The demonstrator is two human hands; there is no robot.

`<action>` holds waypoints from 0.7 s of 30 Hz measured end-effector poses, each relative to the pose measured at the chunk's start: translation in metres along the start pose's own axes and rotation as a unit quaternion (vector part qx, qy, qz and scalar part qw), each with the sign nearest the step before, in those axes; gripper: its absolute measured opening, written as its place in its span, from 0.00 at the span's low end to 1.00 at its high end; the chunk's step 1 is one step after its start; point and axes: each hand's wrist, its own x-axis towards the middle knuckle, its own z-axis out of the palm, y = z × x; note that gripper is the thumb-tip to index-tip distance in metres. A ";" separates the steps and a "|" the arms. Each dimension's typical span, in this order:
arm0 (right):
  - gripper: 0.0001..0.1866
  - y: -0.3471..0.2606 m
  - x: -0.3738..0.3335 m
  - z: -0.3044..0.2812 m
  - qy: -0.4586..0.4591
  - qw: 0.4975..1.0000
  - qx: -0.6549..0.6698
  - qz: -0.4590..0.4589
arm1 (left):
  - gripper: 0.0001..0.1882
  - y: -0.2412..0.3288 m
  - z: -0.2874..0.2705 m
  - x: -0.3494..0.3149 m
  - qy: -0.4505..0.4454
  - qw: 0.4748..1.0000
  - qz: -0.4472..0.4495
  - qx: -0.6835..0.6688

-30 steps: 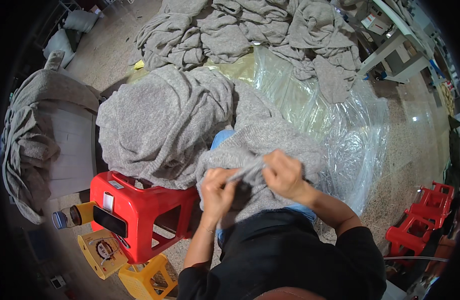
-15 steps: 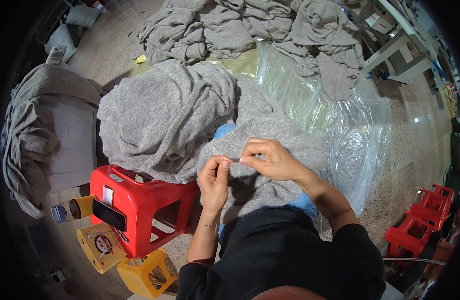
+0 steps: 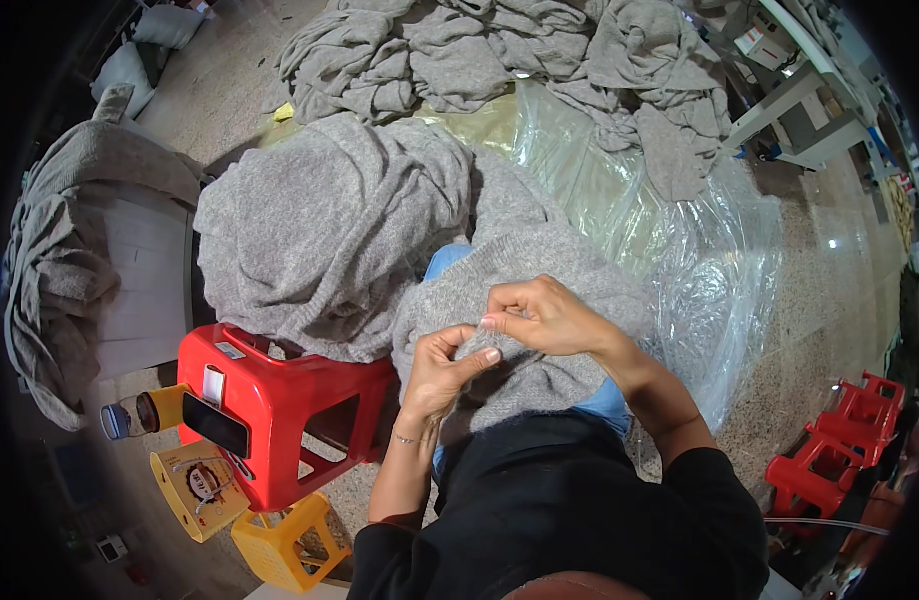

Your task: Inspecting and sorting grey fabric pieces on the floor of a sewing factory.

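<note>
Grey knit (image 3: 559,262): handheld | floor (image 3: 817,285): speckled, plastic sheet (image 3: 707,285) (crinkled) | left: red stool (image 3: 259,395)

Looks like a garment workshop, judging by grey knits (image 3: 459,65) heaped on plastic sheeting (image 3: 714,240) over a speckled floor (image 3: 219,85), with another grey piece (image 3: 569,262) in hand, red plastic stools (image 3: 279,395), bulging pale sacks (image 3: 167,28) and a pale-legged worktop (image 3: 831,140).

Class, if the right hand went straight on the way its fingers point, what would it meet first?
Probably the left hand, close to the left of the right hand, though depth is unclear.
</note>
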 end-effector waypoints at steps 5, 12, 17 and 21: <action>0.14 0.004 0.002 0.011 0.069 0.997 0.009 0.015 | 0.08 -0.007 0.002 0.003 0.029 0.999 0.011 -0.025; 0.13 -0.005 -0.004 0.010 0.036 0.997 -0.047 -0.048 | 0.07 -0.019 0.013 0.009 0.148 0.981 0.106 -0.067; 0.10 -0.015 -0.007 0.017 0.079 0.991 -0.063 -0.085 | 0.08 -0.024 0.021 0.016 0.250 0.918 0.285 0.113; 0.10 -0.008 -0.022 0.003 0.104 0.988 -0.089 -0.076 | 0.08 -0.008 -0.009 0.025 0.261 0.942 0.208 0.041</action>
